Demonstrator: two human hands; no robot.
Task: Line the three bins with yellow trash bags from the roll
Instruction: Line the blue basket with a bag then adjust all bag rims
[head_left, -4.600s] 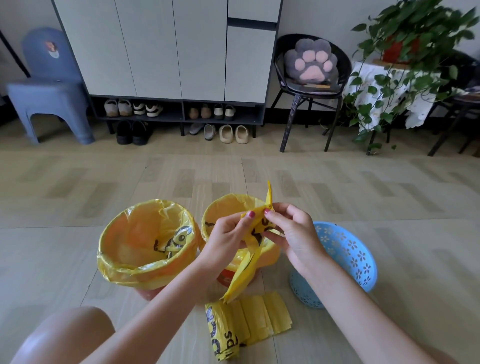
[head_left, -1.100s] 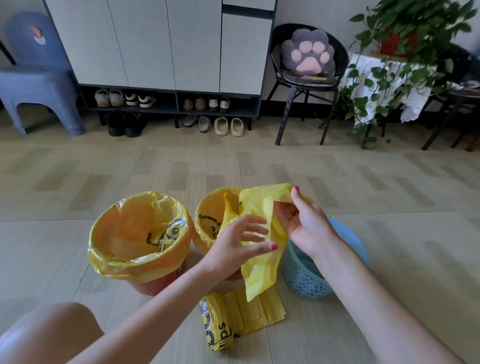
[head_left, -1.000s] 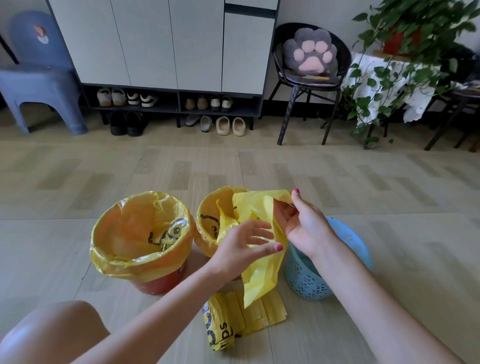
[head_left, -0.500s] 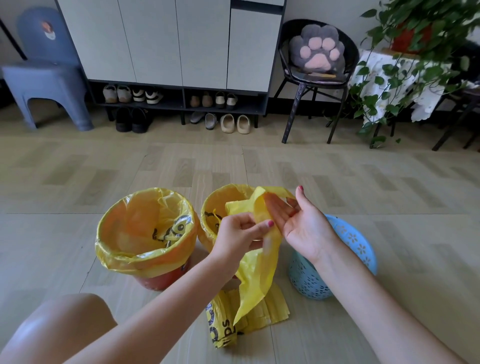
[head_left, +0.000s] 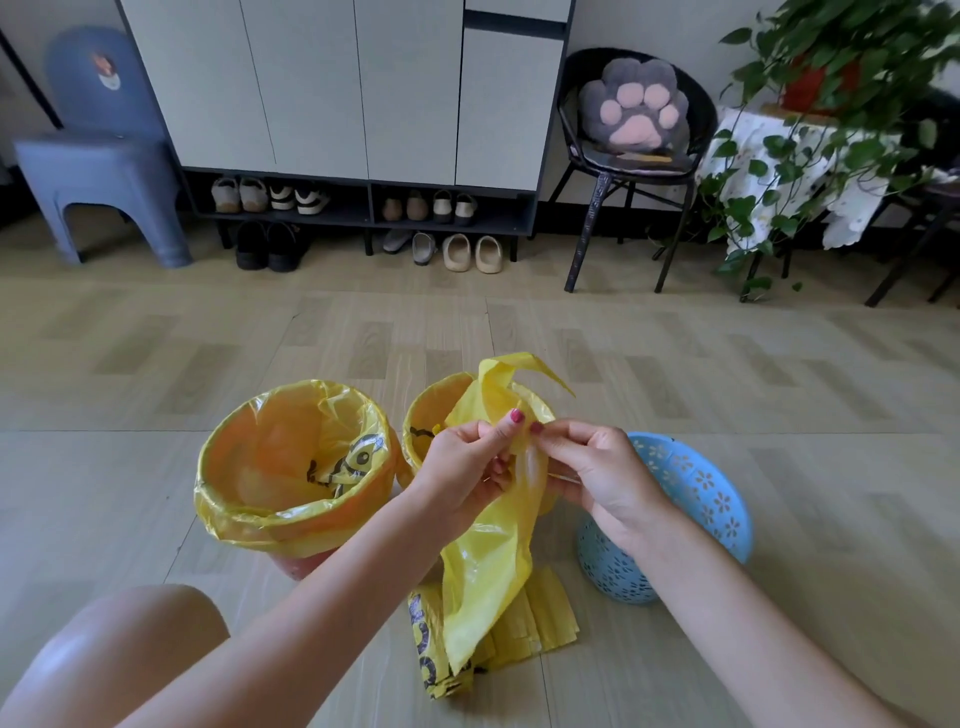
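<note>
Both our hands, left hand (head_left: 467, 460) and right hand (head_left: 602, 475), now pinch the yellow bag (head_left: 493, 551) at frame centre, rubbing its mouth open for the blue bin (head_left: 696, 493).

Left hand (head_left: 467, 462): fingers curled, thumb and fingertips pinching, palm facing right.
Right hand (head_left: 597, 473): facing it, fingertips meeting the left's, pinching too.
Forearms: bare, converging from below.
Knee (head_left: 119, 649): left of left forearm.

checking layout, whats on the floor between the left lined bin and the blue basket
The head view shows the second lined bin there, partly hidden by both hands opening a yellow bag.
</note>
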